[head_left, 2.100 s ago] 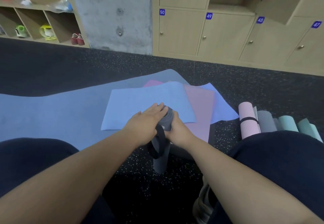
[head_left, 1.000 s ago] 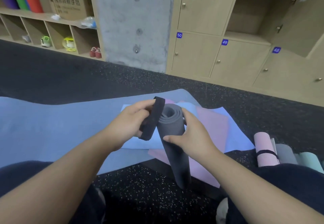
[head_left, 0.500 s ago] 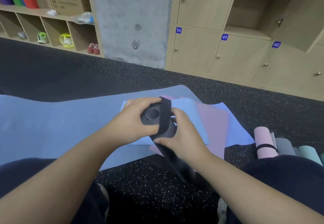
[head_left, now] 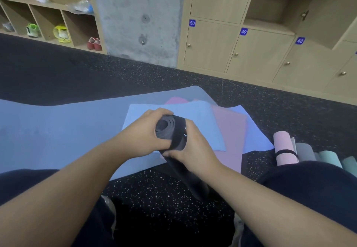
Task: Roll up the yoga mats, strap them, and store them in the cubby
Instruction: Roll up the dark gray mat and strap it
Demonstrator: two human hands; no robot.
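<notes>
Both hands work a black strap (head_left: 178, 133) around a rolled grey mat (head_left: 166, 128) held above the speckled floor (head_left: 164, 194): left hand (head_left: 144, 135) grips the roll's end, right hand (head_left: 190, 148) apparently pinches the strap. Beyond, flat foam mats (head_left: 228, 128) await rolling; a strapped pink roll (head_left: 284, 151) lies right. The open cubby (head_left: 270, 1) stands empty.

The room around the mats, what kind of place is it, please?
Probably a gym or yoga studio changing area. Numbered lockers line the wall, open cubbies hold shoes, and the floor is dark speckled rubber. Rolled mats lie to the right.
</notes>
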